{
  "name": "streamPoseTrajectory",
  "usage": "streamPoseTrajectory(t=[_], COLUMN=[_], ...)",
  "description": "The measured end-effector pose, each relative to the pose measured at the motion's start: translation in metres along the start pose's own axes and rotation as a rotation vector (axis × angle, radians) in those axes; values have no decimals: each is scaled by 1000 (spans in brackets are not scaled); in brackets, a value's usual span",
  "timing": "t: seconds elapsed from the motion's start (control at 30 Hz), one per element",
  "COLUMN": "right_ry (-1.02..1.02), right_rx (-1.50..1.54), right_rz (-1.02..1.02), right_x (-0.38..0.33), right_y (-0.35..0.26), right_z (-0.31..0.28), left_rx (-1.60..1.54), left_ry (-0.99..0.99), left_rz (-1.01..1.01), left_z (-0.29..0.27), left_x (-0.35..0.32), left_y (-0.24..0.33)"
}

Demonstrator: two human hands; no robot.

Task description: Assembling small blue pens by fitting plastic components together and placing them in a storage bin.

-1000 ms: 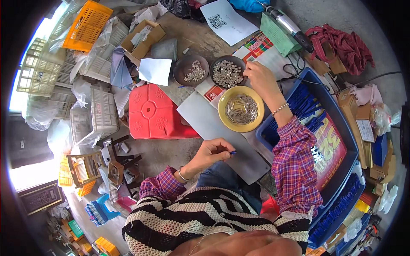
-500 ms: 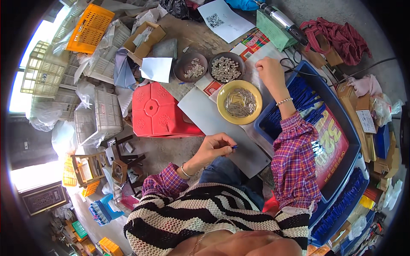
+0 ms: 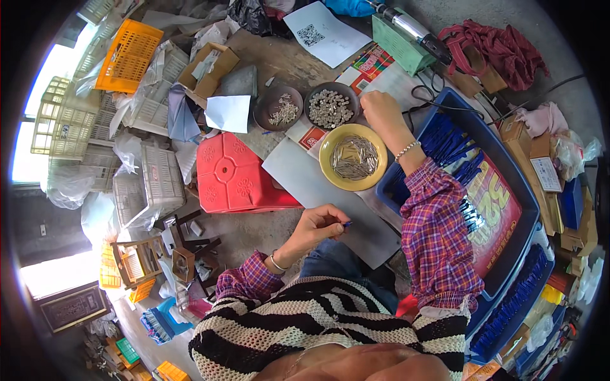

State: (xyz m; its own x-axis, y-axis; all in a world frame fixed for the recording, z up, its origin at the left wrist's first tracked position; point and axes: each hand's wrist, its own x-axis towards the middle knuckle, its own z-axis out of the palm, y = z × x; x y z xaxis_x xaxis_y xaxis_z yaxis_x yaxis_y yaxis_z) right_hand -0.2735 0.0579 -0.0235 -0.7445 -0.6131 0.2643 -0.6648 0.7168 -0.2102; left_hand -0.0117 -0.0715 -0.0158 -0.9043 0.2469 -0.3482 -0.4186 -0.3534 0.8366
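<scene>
Hands: 2, both bare, well apart from each other.
Left hand (image 3: pixel 316 228): thumb and forefinger pinched together on 1 small blue piece (image 3: pixel 347 224).
Small blue piece location: at left fingertips, in front of the grey board (image 3: pixel 305 184) near its lower end.
Right hand (image 3: pixel 383 113): fingers curled in; can't tell if anything is in the grip. Just beside the right dark bowl; contact with rim unclear.
Bowls: 3 (1 yellow, 2 dark).
Yellow bowl (image 3: pixel 323 160): many slender metal pieces (image 3: pixel 356 159), heaped, too many to count.
Right dark bowl (image 3: pixel 309 101): many small round metal pieces (image 3: pixel 329 109), uncounted.
Left dark bowl (image 3: pixel 260 115): loose pile of small silvery pieces (image 3: pixel 284 111), mostly toward its right side.
Blue bin (image 3: pixel 516 174): 1 at the right arm; bundled blue pieces (image 3: pixel 445 143) plus 1 pink-and-yellow package (image 3: pixel 492 209).
Blue tray (image 3: pixel 525 315): 1 beside the bin; row of blue pieces.
White sheets: 2; one with a square code (image 3: pixel 330 38), one plain (image 3: pixel 229 114).
Cardboard box (image 3: pixel 206 70): 1, top open, pale contents unclear.
Red stool (image 3: pixel 224 170): 1, left of the board.
Power tool (image 3: pixel 416 35): 1, on 1 green box (image 3: pixel 394 41).
</scene>
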Motion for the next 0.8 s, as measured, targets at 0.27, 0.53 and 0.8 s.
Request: streamPoseTrajectory(t=[0.27,0.53,0.8], right_ry=[105,462,563], right_rx=[168,672,1036], right_rz=[94,208,625], right_x=[-27,-131,-280], right_y=[-7,-33,-79], right_z=[-42,-113,-130], left_rx=[148,42,104], left_ry=[68,-199,-284], left_rz=[-8,205,214], left_z=[9,34,74], left_x=[7,36,35], left_y=[-1,-10,-22])
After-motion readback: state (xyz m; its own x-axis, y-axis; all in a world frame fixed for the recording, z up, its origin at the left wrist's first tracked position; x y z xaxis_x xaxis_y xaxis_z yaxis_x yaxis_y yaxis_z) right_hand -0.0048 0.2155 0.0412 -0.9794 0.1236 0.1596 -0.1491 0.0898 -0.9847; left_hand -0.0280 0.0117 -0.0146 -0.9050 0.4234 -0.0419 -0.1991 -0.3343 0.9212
